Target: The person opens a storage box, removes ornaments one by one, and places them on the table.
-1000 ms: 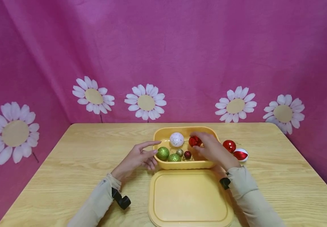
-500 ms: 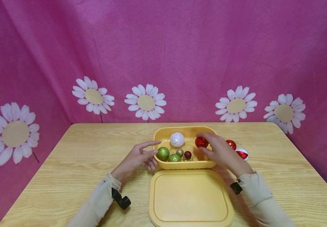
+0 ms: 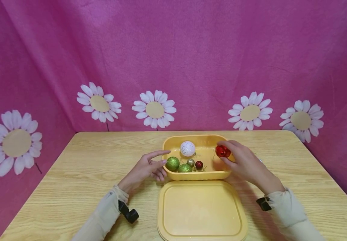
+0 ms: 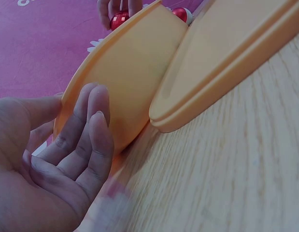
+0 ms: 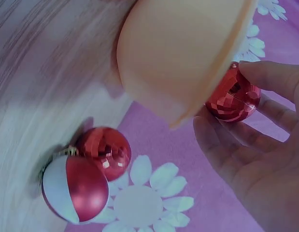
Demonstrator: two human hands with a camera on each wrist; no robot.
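Observation:
A yellow plastic box [image 3: 209, 175] holds a speckled white Christmas ball [image 3: 187, 148], two glittery green balls [image 3: 172, 163], a small gold ball [image 3: 190, 163] and a small dark red ball [image 3: 199, 164]. At the box's right end my right hand [image 3: 247, 164] pinches a shiny red faceted Christmas ball [image 5: 234, 94] between thumb and fingers, close to the rim. My left hand [image 3: 144, 169] rests against the box's left end; its index finger and thumb reach the rim while the other fingers bend loosely outside, holding nothing.
The box's yellow lid [image 3: 202, 211] lies flat in front of it. Right of the box, another red faceted ball [image 5: 106, 152] and a red-and-white ball [image 5: 77, 188] sit on the wooden table [image 3: 95, 174], mostly behind my right hand in the head view. A pink daisy-print curtain [image 3: 191, 60] hangs behind.
My right hand has moved right with the red faceted ball, from inside the box toward its right rim. The left hand and lid have stayed in place.

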